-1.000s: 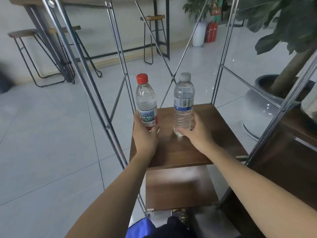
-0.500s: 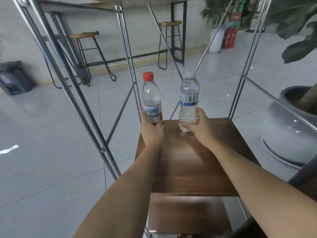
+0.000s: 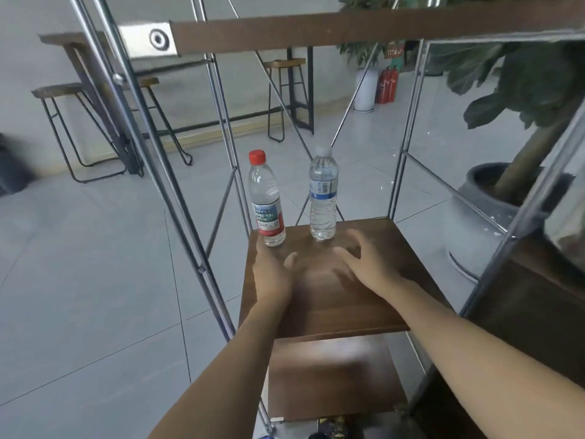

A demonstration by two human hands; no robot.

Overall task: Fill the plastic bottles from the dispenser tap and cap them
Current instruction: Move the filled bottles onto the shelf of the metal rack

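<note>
You are looking down through a metal-framed rack (image 3: 177, 185) whose brown wooden shelf (image 3: 342, 299) carries everything that matters here. A second wooden board (image 3: 332, 378) sits below that shelf, and the edge of a third (image 3: 348, 30) crosses above it. To the right of the shelf stands a large potted plant (image 3: 512, 99) in a grey pot (image 3: 474, 223). Beyond the shelf, on the grey tiled floor, are two stools (image 3: 72, 122) and a red extinguisher (image 3: 387, 85).

Your left hand (image 3: 272, 274) hovers over the shelf's left side, its fingers (image 3: 289, 259) loose and holding nothing; motion blur hides the fingertips. Your right hand (image 3: 367, 261) is over the shelf's middle, fingers spread wide and empty, also blurred.

Both bottles stand upright along the shelf's far edge. The bottle with the red cap (image 3: 266, 201) is at the far left corner, just beyond your left hand and apart from it. The bottle with the white cap (image 3: 323, 194) stands near it to the right, in front of your right hand, not touched. Both caps are on. Both bottles look clear, and you cannot tell from here how full they are.
</note>
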